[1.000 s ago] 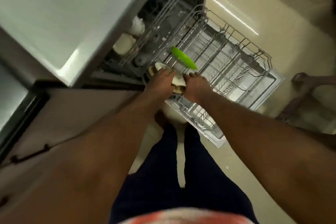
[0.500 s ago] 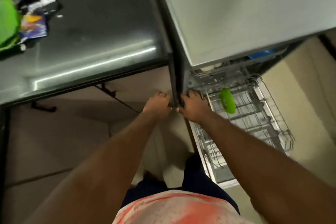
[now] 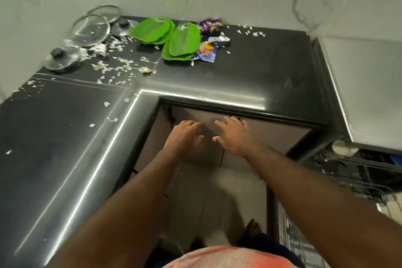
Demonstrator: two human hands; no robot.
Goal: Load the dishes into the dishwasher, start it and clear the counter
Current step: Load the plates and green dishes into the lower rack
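Both hands are empty and held out side by side below the black counter's front edge (image 3: 213, 102). My left hand (image 3: 185, 137) has relaxed, straight fingers; so does my right hand (image 3: 233, 135). At the back of the counter lie two stacks of green plates (image 3: 152, 30) (image 3: 182, 43). Glass pot lids (image 3: 90, 28) (image 3: 62, 59) lie at the back left. The open dishwasher (image 3: 365, 167) shows at the right edge, with its wire rack (image 3: 304, 248) pulled out below.
Crumpled snack wrappers (image 3: 207, 52) lie beside the plates. White paper scraps (image 3: 118, 65) are scattered over the L-shaped counter. A steel appliance top (image 3: 369, 85) stands to the right. Brown cabinet doors (image 3: 267, 137) are just behind my hands.
The view has swung left from the dishwasher rack to the counter. Both hands left the rack, where a green plate now stands, and rose empty toward the counter.
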